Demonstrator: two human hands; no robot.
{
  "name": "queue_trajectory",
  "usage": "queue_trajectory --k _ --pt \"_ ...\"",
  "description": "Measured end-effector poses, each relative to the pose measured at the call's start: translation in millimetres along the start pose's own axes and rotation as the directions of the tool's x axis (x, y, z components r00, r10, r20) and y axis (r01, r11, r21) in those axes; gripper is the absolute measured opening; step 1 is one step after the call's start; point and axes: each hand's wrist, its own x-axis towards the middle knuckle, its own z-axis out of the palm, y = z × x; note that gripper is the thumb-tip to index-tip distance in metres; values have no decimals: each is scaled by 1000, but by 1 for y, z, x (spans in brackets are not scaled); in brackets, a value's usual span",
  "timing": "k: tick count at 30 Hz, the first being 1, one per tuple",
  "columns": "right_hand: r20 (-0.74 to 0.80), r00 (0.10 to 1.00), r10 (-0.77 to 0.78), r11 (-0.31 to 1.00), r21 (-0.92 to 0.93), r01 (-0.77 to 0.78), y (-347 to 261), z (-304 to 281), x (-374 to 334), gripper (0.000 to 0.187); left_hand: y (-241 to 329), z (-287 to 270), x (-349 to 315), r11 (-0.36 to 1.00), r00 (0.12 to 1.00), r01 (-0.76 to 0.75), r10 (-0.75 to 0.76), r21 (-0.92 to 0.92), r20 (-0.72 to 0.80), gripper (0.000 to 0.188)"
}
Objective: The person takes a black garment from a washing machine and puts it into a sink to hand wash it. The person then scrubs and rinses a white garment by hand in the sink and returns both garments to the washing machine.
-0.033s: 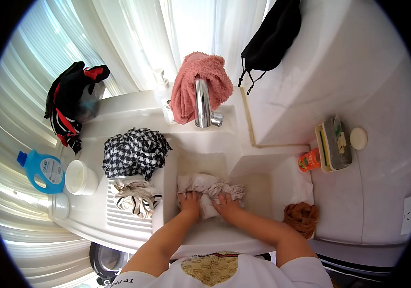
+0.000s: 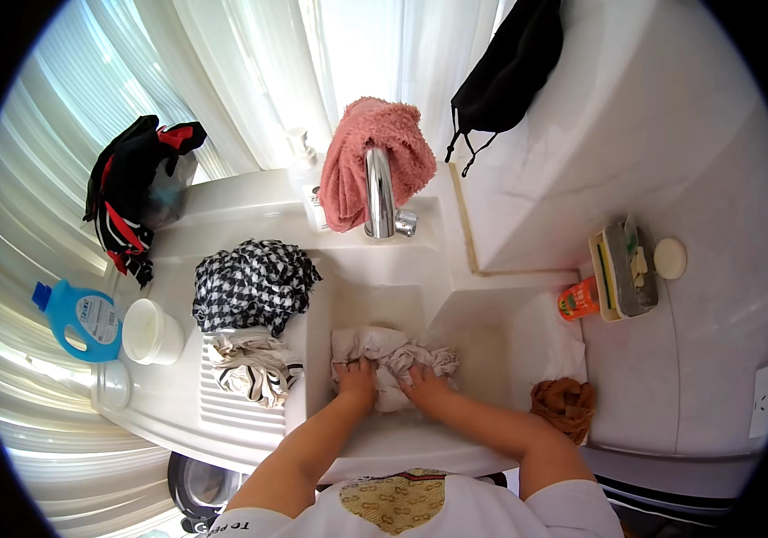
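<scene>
A wet, pale grey-beige cloth (image 2: 388, 345) lies bunched across the bottom of the white sink basin (image 2: 473, 345). My left hand (image 2: 357, 381) presses on its left part, with the fingers hooked into the folds. On the right part, my right hand (image 2: 425, 388) digs its fingers into the cloth. Both thumbs point inward over a smoother stretch between the hands. The fingertips are partly hidden in the fabric. Left of the basin, a cream garment (image 2: 254, 368) with dark trim rests on the ribbed washboard (image 2: 231, 417). Beyond it sits a black-and-white checked cloth (image 2: 254, 285).
A chrome faucet (image 2: 381, 193), draped with a pink towel (image 2: 348, 166), rises behind the basin. At left stand a white tub (image 2: 152, 332) and a blue detergent jug (image 2: 83, 318). An orange container (image 2: 578, 299), a storage box (image 2: 624, 273) and a brown cloth (image 2: 563, 408) are at right.
Both hands have shifted very slightly toward me with the cloth's folds. The other things have stayed in place.
</scene>
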Motion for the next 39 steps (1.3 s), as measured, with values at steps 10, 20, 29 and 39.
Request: queue_trajectory --k 10,20,29,39 --pt "39 989 139 398 913 -92 102 -57 8 36 -78 -66 -19 646 993 28 -108 -763 -55 21" --pt "-253 922 291 917 349 -194 16 -25 49 71 -20 -24 -16 908 959 37 -150 -416 -241 69" --pt "155 987 43 972 223 -77 18 -13 25 79 -19 39 18 920 955 41 -151 -390 -256 65" --pt "-377 847 375 857 489 -162 18 -24 36 83 -7 31 27 306 810 57 -571 -950 -135 78"
